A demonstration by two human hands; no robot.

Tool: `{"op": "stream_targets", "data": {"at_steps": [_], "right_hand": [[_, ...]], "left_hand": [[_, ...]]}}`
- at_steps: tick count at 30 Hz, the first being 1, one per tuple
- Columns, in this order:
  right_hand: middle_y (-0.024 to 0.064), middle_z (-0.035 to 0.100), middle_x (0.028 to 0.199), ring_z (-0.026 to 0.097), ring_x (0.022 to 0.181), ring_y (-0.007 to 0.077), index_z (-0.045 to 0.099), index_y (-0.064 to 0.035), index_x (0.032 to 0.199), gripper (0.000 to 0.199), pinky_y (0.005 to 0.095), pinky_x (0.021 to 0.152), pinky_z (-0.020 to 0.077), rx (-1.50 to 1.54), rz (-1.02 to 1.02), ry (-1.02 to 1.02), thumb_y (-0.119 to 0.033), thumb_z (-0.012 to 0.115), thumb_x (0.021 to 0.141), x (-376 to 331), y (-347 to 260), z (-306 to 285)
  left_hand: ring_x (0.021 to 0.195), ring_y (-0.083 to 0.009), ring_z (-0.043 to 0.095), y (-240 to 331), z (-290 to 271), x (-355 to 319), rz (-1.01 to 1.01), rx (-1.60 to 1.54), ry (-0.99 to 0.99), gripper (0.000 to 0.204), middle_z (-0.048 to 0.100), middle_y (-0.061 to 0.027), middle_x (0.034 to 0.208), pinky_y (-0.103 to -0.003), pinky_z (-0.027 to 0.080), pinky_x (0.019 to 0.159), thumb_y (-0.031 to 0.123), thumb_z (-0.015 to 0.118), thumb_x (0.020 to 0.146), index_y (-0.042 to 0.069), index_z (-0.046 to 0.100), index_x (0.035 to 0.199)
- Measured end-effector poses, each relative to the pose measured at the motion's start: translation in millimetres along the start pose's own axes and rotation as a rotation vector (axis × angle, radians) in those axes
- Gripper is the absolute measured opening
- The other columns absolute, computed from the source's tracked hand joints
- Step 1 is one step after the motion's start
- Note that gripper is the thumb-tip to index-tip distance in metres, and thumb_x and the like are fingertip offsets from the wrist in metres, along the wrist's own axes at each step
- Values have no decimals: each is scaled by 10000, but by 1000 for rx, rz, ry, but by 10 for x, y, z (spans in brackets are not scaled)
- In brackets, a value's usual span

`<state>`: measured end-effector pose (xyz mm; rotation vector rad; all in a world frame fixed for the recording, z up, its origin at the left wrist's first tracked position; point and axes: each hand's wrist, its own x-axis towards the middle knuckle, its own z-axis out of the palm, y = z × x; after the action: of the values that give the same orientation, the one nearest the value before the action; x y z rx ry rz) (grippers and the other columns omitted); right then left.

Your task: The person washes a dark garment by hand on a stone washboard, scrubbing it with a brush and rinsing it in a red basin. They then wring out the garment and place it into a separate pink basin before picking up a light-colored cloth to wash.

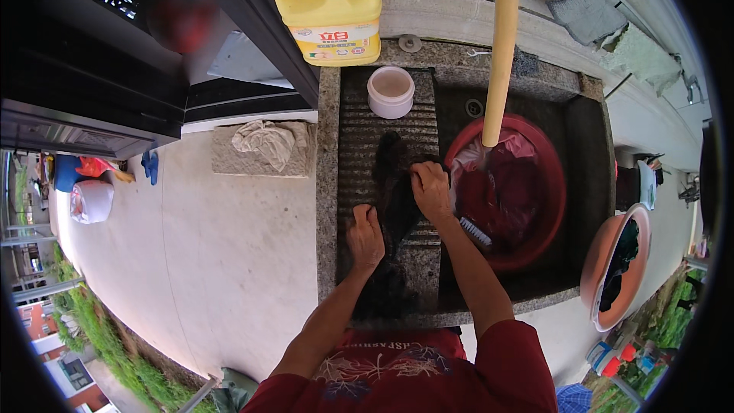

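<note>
A wet black cloth (399,203), perhaps a garment, lies stretched over the ridged stone washboard (353,134) in front of me. My right hand (433,193) is closed on the cloth's upper right part, near the board's right edge. Lower down on the left, my left hand (365,240) is curled against the cloth's left side, fingers closed on its edge. More dark, wet fabric bunches toward the near end of the board. Beyond the cloth, a round white tub (391,92) stands at the board's far end.
Right of the board, the stone sink (589,138) holds a red basin (556,214) with dark red laundry in water and a scrub brush (475,231). A yellow pipe (501,53) hangs over it. A yellow jug (330,15) stands behind; a pink basin (592,268) sits at right.
</note>
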<state>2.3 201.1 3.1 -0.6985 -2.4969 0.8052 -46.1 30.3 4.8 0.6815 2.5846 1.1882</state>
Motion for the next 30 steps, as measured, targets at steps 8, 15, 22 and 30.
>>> {"op": "stream_targets", "data": {"at_steps": [8, 15, 22, 30], "right_hand": [[110, 588, 1069, 544, 1028, 266, 593, 6, 1082, 320, 416, 880, 415, -46, -392, -211, -81, 616, 776, -703, -601, -120], [133, 587, 1010, 541, 969, 295, 555, -44, 1132, 477, 409, 760, 489, -224, 182, -217, -291, 696, 748, -518, -133, -506], [139, 593, 883, 575, 804, 321, 538, -32, 1095, 450, 372, 654, 502, -552, 83, 14, -313, 684, 775, 94, -526, 240], [180, 610, 857, 604, 767, 317, 524, 25, 1066, 297, 321, 720, 464, 798, 286, 181, 19, 486, 772, 338, -18, -182]], "left_hand": [[473, -243, 459, -40, 41, 16, 25, -115, 184, 103, 480, -131, 634, -363, 363, 451, 154, 455, 979, 57, 441, 1009], [595, -184, 457, -37, 43, 14, -97, -210, 116, 134, 487, -87, 755, -344, 398, 557, 166, 466, 977, 40, 453, 1022], [655, -103, 418, 25, -108, -77, -10, -387, 32, 145, 445, -29, 754, -275, 381, 586, 173, 505, 961, 48, 437, 990], [698, -61, 435, 138, -658, -406, -85, -594, 65, 158, 472, -2, 791, -222, 385, 619, 143, 532, 948, 49, 417, 1001]]}}
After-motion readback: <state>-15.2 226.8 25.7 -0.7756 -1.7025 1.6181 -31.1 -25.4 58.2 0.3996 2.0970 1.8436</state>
